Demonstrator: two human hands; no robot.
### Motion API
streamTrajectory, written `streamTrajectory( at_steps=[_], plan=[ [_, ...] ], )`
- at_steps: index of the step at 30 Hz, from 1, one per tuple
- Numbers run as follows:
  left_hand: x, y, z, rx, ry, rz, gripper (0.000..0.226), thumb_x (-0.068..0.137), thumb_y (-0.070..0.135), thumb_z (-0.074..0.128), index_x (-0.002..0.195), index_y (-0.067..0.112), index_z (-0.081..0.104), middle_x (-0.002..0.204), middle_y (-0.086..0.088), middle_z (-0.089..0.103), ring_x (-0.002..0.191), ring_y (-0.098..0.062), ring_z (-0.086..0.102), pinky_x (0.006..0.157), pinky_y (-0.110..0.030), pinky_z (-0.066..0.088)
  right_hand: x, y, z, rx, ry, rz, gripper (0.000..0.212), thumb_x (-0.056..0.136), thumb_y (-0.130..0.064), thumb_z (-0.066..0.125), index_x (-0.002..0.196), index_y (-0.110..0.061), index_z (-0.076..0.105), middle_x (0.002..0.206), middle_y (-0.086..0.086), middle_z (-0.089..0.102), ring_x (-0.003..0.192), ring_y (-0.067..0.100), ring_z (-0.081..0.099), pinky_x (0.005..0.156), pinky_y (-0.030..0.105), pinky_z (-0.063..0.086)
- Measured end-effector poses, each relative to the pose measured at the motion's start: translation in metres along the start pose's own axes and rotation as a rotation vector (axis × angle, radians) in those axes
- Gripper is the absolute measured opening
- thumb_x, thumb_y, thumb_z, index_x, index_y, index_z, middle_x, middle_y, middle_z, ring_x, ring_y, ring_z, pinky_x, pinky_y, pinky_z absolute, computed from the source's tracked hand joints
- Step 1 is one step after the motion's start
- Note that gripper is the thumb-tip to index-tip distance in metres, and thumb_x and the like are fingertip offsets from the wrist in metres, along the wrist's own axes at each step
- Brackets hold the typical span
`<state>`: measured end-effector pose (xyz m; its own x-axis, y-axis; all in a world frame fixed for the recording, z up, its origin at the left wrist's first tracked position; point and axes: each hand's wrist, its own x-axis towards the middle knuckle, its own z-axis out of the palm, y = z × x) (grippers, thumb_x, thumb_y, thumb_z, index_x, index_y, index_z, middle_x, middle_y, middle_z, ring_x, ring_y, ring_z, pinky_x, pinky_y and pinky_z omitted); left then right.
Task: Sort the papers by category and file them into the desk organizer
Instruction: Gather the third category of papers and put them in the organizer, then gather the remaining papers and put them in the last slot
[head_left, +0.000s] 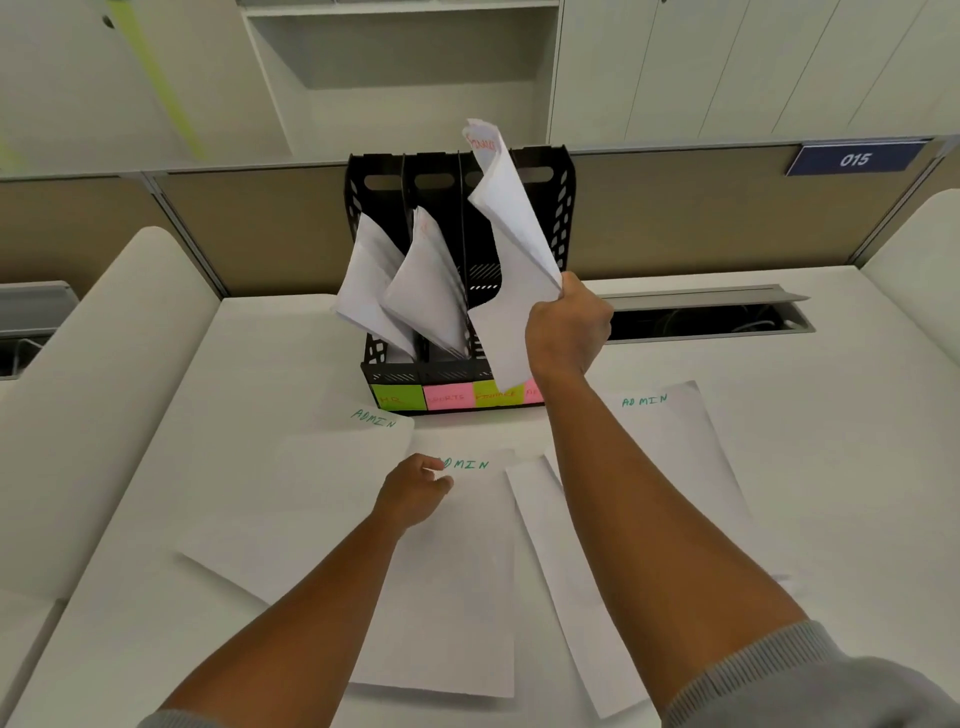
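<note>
A black desk organizer (540, 171) with several slots stands at the back of the desk, with green and pink labels along its base. Its two left slots hold leaning white papers (415, 280). My right hand (566, 325) grips a bunch of white papers (511, 249) marked in red at the top, held upright over the third slot. My left hand (413, 491) rests on a sheet marked ADMIN (457, 571) lying flat in front of the organizer. Two more ADMIN sheets lie on the desk, one at the left (311, 493) and one at the right (670, 431).
A narrow white sheet (576, 597) lies under my right forearm. A cable tray opening (711, 317) is set in the desk right of the organizer. Beige partition panels (701, 218) rise behind, with a blue 015 sign (854, 158).
</note>
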<state>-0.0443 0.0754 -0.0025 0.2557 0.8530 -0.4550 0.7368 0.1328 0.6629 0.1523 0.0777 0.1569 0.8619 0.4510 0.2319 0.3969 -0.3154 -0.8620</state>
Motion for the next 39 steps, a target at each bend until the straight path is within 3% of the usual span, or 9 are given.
streamTrajectory(
  at_steps=[3, 7, 12, 17, 21, 27, 32, 36, 39],
  plan=[
    [0.006, -0.001, 0.001, 0.041, -0.021, 0.006, 0.032, 0.088, 0.029, 0.065, 0.118, 0.020, 0.061, 0.119, -0.002, 0.061, 0.110, -0.019, 0.058, 0.095, -0.030, 0.044, 0.005, 0.002, 0.014, -0.036, -0.012, -0.006, 0.017, 0.076, 0.007, 0.042, 0.073, -0.006, 0.051, 0.066, 0.008, 0.051, 0.063, 0.026, 0.054, 0.051, 0.032, 0.045],
    [0.015, -0.003, 0.000, 0.039, -0.010, 0.010, 0.025, 0.087, 0.026, 0.063, 0.111, 0.022, 0.063, 0.116, 0.001, 0.065, 0.105, -0.017, 0.060, 0.091, -0.028, 0.046, 0.015, 0.006, 0.032, -0.087, -0.022, -0.018, 0.017, 0.078, 0.006, 0.042, 0.074, -0.008, 0.050, 0.070, 0.009, 0.052, 0.065, 0.026, 0.051, 0.052, 0.027, 0.034],
    [0.027, -0.002, 0.000, 0.064, -0.014, 0.000, 0.018, 0.084, 0.022, 0.059, 0.100, 0.026, 0.066, 0.111, 0.005, 0.067, 0.102, -0.017, 0.061, 0.087, -0.026, 0.048, 0.030, 0.008, 0.056, -0.101, 0.010, -0.061, 0.022, 0.082, 0.006, 0.045, 0.092, -0.004, 0.061, 0.081, 0.013, 0.062, 0.069, 0.023, 0.051, 0.056, 0.025, 0.035],
    [0.038, -0.006, 0.003, 0.105, -0.063, 0.010, 0.018, 0.083, 0.023, 0.063, 0.101, 0.026, 0.066, 0.107, 0.005, 0.069, 0.101, -0.016, 0.062, 0.090, -0.029, 0.048, 0.040, 0.006, 0.079, -0.003, 0.066, -0.088, 0.027, 0.076, 0.009, 0.040, 0.089, -0.003, 0.061, 0.073, 0.011, 0.057, 0.064, 0.021, 0.043, 0.047, 0.021, 0.024],
    [0.046, -0.007, 0.006, 0.127, -0.054, 0.022, 0.009, 0.083, 0.027, 0.065, 0.089, 0.032, 0.063, 0.099, 0.007, 0.069, 0.095, -0.014, 0.063, 0.085, -0.028, 0.050, 0.043, 0.009, 0.097, 0.091, 0.074, -0.100, 0.030, 0.079, 0.010, 0.039, 0.092, -0.004, 0.063, 0.070, 0.008, 0.052, 0.065, 0.019, 0.044, 0.053, 0.023, 0.030],
    [0.052, -0.007, 0.006, 0.164, -0.029, 0.027, 0.008, 0.081, 0.036, 0.067, 0.077, 0.033, 0.060, 0.085, 0.015, 0.065, 0.086, -0.010, 0.063, 0.072, -0.024, 0.046, 0.039, 0.032, 0.116, 0.146, -0.096, -0.024, 0.026, 0.084, 0.009, 0.037, 0.087, -0.002, 0.061, 0.066, 0.002, 0.050, 0.064, 0.018, 0.044, 0.046, 0.009, 0.031],
    [0.054, -0.007, 0.005, 0.155, -0.024, 0.018, 0.006, 0.077, 0.036, 0.066, 0.076, 0.030, 0.064, 0.083, 0.017, 0.067, 0.082, -0.008, 0.063, 0.070, -0.024, 0.049, 0.032, 0.051, 0.126, 0.098, -0.257, 0.080, 0.019, 0.089, 0.000, 0.041, 0.084, -0.002, 0.059, 0.074, 0.006, 0.054, 0.068, 0.021, 0.050, 0.054, 0.024, 0.038],
    [0.047, -0.011, 0.006, 0.181, 0.172, 0.169, 0.006, 0.079, 0.034, 0.065, 0.076, 0.033, 0.060, 0.066, 0.017, 0.060, 0.067, -0.002, 0.059, 0.062, -0.024, 0.047, 0.030, 0.060, 0.123, 0.066, -0.282, 0.067, 0.013, 0.092, -0.009, 0.049, 0.081, -0.009, 0.056, 0.078, 0.006, 0.057, 0.070, 0.020, 0.054, 0.051, 0.017, 0.035],
    [0.041, -0.019, 0.005, 0.262, 0.394, 0.370, 0.021, 0.078, 0.029, 0.070, 0.091, 0.035, 0.055, 0.072, 0.017, 0.049, 0.066, -0.004, 0.047, 0.056, -0.014, 0.034, 0.025, 0.064, 0.116, 0.070, -0.263, 0.012, 0.018, 0.089, -0.015, 0.055, 0.074, -0.013, 0.045, 0.074, 0.001, 0.052, 0.066, 0.014, 0.046, 0.047, 0.012, 0.028]
  ],
)
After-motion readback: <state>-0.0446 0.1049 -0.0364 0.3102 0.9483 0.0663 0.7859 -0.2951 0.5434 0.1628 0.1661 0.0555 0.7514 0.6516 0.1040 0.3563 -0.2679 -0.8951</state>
